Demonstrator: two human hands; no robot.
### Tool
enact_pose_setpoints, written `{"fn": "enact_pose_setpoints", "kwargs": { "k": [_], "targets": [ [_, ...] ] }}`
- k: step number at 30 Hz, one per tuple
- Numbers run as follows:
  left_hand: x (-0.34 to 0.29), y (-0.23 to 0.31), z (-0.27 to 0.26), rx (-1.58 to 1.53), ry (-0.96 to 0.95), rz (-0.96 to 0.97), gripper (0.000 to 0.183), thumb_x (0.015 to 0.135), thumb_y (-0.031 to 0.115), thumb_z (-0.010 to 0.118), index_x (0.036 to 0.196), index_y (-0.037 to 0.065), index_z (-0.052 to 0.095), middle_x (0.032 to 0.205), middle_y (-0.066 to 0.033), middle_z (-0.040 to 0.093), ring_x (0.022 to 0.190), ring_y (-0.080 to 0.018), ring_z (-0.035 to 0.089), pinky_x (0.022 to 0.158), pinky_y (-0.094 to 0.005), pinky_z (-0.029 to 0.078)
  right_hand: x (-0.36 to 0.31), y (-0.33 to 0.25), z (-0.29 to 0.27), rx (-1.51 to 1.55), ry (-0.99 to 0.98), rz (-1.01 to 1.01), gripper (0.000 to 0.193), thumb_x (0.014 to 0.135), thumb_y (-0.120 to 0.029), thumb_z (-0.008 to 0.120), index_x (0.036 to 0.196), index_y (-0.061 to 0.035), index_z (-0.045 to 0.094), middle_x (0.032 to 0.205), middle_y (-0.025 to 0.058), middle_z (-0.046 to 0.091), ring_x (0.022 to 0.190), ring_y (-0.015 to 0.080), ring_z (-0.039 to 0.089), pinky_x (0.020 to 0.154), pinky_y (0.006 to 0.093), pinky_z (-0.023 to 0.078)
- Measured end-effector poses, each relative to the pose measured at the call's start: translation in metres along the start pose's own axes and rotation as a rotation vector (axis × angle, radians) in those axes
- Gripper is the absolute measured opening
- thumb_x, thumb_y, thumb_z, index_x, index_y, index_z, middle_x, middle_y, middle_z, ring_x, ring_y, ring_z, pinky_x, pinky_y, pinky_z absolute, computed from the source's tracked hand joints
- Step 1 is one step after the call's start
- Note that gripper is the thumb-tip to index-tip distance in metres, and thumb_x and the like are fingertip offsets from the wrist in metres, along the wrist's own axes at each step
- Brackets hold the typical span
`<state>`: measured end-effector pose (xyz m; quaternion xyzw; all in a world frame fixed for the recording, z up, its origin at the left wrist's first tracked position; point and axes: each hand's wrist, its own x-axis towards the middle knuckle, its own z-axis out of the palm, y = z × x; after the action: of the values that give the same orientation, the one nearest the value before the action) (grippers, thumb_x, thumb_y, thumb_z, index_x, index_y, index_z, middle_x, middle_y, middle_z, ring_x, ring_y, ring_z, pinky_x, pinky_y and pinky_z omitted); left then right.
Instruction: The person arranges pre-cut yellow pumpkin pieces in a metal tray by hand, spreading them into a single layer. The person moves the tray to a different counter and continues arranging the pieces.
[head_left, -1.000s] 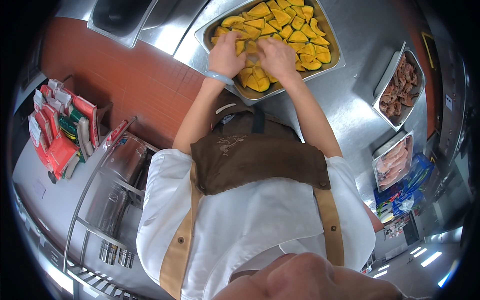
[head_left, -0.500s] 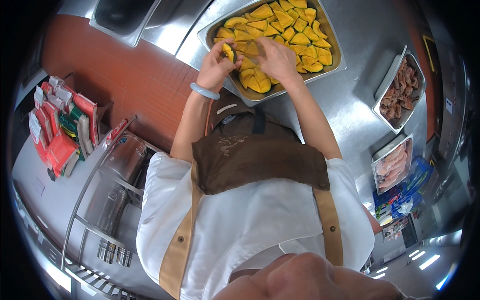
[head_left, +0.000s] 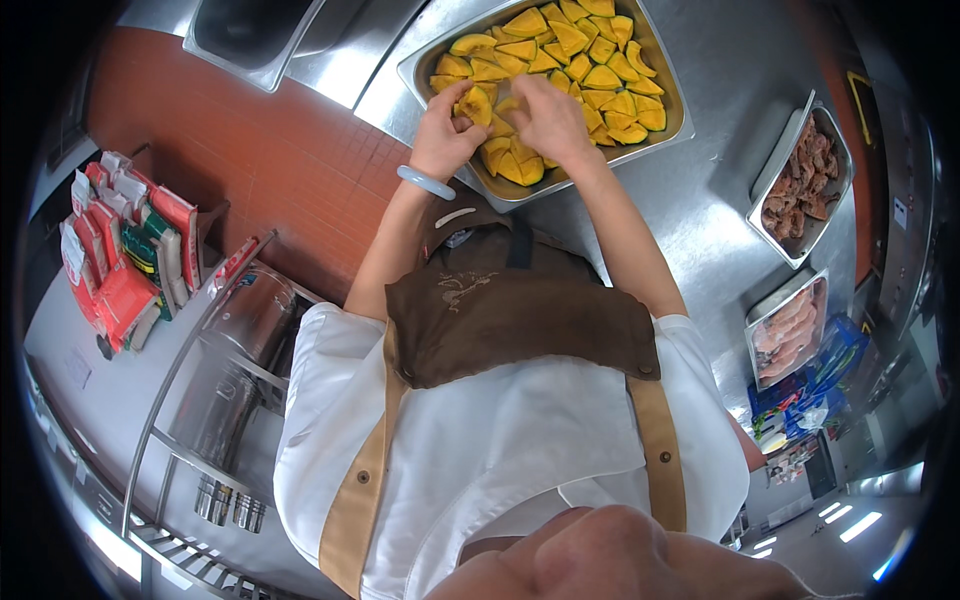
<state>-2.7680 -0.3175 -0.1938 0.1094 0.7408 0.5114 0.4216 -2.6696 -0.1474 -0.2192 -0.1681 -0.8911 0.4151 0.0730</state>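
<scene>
A steel tray [head_left: 672,128] on the steel counter holds several orange pumpkin wedges [head_left: 590,60] with dark green skin. My left hand [head_left: 440,135], with a pale bangle on the wrist, pinches one pumpkin wedge [head_left: 474,103] upright over the tray's near left part. My right hand [head_left: 545,118] lies on the wedges just to its right, fingers bent down among them; whether it grips one is hidden.
Two smaller steel trays stand at the right, one with dark meat pieces [head_left: 797,180], one with pale raw meat [head_left: 785,325]. An empty steel pan [head_left: 250,35] sits at top left. Red tiled floor [head_left: 270,160], red packets [head_left: 120,255] and steel pots [head_left: 240,330] lie left.
My left hand lifted a wedge out of the tray, then turned it and brought it back down toward the tray beside my right hand. The right hand stayed on the wedges.
</scene>
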Motion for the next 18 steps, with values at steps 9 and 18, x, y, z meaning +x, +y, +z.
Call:
{"fn": "enact_pose_setpoints", "kwargs": {
  "k": [9,18],
  "targets": [
    [0.022,0.006,0.03,0.546,0.086,0.298,0.048,0.085,0.005,0.073,0.131,-0.001,0.061,0.125,-0.0216,0.063,0.098,-0.0316,0.072,0.083,-0.0351,0.06,-0.007,0.019,-0.055,0.306,0.33,0.384,0.033,0.077,-0.013,0.086,0.099,-0.0045,0.063,0.092,0.0052,0.071,0.068,0.0175,0.063,0.067,0.0321,0.053],
    [0.033,0.018,0.056,0.761,0.176,0.422,0.034,0.08,0.009,0.078,0.112,0.004,0.065,0.107,-0.0189,0.07,0.097,-0.0389,0.068,0.082,-0.0452,0.056,-0.021,0.031,-0.069,0.339,0.294,0.427,0.031,0.078,-0.015,0.087,0.098,-0.0042,0.065,0.095,0.004,0.073,0.087,0.0151,0.069,0.073,0.0315,0.052]
  ]
}}
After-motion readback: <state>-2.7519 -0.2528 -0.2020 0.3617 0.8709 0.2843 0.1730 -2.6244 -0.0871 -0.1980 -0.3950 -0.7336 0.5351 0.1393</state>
